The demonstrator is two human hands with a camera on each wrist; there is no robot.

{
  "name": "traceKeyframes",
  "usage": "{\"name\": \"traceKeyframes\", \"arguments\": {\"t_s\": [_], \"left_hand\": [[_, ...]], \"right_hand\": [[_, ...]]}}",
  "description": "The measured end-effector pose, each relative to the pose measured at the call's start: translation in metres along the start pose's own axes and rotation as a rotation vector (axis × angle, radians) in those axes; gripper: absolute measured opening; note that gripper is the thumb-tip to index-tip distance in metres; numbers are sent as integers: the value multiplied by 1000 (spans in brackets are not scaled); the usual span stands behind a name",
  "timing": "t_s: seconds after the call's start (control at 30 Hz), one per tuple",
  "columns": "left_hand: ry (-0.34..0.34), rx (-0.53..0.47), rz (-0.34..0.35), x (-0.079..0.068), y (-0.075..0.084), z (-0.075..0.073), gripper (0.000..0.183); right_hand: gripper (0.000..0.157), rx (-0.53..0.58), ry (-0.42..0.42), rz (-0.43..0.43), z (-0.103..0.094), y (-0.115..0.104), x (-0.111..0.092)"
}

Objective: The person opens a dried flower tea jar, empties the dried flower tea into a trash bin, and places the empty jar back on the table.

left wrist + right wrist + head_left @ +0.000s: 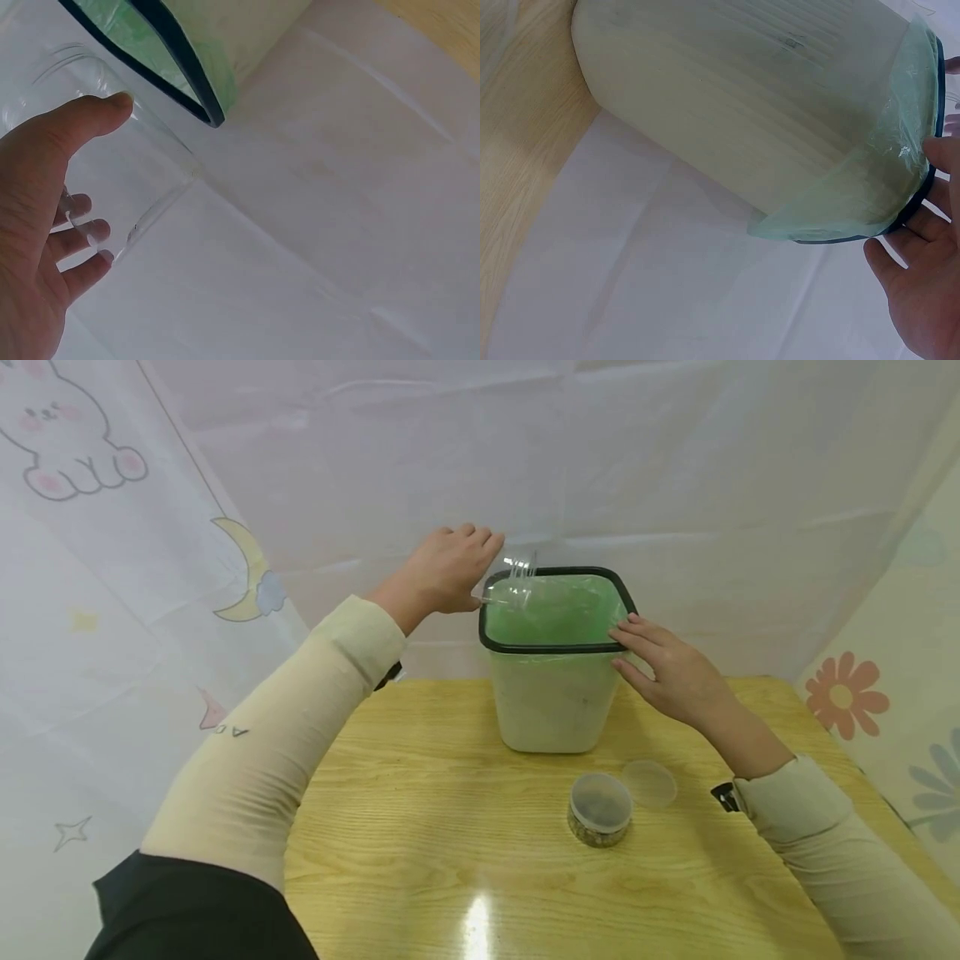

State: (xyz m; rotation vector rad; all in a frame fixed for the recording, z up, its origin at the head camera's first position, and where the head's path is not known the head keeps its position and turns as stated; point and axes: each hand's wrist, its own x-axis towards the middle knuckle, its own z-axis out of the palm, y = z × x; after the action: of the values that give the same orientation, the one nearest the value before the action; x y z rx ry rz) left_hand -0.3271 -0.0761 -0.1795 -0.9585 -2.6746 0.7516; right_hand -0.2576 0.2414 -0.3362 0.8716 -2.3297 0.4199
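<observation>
My left hand grips a clear plastic jar on its side, with its ridged neck over the left rim of a pale trash bin. The jar is see-through, and nothing shows inside it. In the left wrist view, the thumb lies along one side of the jar and fingertips show through the other. A black ring runs round the bin's mouth over a thin green bag. My right hand holds the bin's right rim, fingers over the ring and thumb outside below it.
On the wooden table in front of the bin stands a short round tub with brownish contents low down. Beside it lies a translucent round lid. A printed cloth hangs close behind the bin and along both sides.
</observation>
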Motion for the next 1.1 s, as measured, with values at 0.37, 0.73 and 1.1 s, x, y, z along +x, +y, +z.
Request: {"name": "traceKeyframes", "arguments": {"t_s": [0.37,0.73,1.1], "left_hand": [[-11,-86,-44,-10,2,5,97],[-20,-252,-119,-22,7,10,101],[49,-367,-149,-38,12,16,98]], "right_hand": [[52,2,-15,3,-2,0,-1],[54,16,-2,-15,-1,-1,-2],[53,2,-9,-10,-1,0,-3]]}}
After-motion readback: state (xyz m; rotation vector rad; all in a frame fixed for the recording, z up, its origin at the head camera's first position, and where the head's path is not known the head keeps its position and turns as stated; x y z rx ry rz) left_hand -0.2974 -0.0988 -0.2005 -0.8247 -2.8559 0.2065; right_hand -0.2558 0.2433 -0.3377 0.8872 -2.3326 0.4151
